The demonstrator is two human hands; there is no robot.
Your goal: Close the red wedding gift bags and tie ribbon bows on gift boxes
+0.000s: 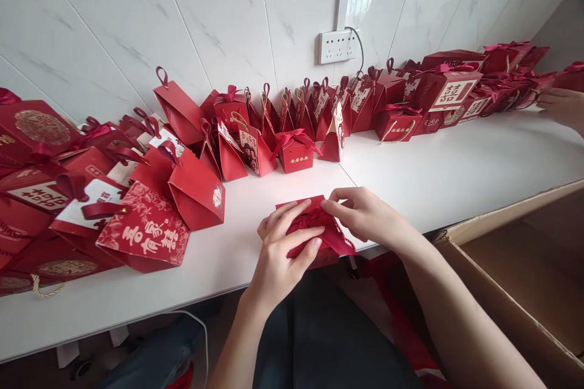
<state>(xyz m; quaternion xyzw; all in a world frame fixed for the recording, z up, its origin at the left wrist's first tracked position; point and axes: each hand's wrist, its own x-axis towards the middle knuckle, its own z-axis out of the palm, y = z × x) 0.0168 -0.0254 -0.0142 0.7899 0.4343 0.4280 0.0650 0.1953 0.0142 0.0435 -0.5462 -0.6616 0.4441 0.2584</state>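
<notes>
A small red gift box (323,257) sits at the near edge of the white table, in front of my body. My left hand (280,249) lies across its top and left side, with the fingers curved over it and the thumb at the front. At the upper right of the box, my right hand (362,214) has its thumb and index finger pinched together at the edge of the red ribbon (340,244). A twisted red cord hangs beside the ribbon. The fingers cover much of the lid, so I cannot make out the knot.
Red gift boxes (143,228) pile up at left, and more boxes (296,152) line the tiled wall. A cardboard carton (506,213) stands at right. Another person's hand (563,108) touches a box at far right. A power strip (338,47) hangs on the wall.
</notes>
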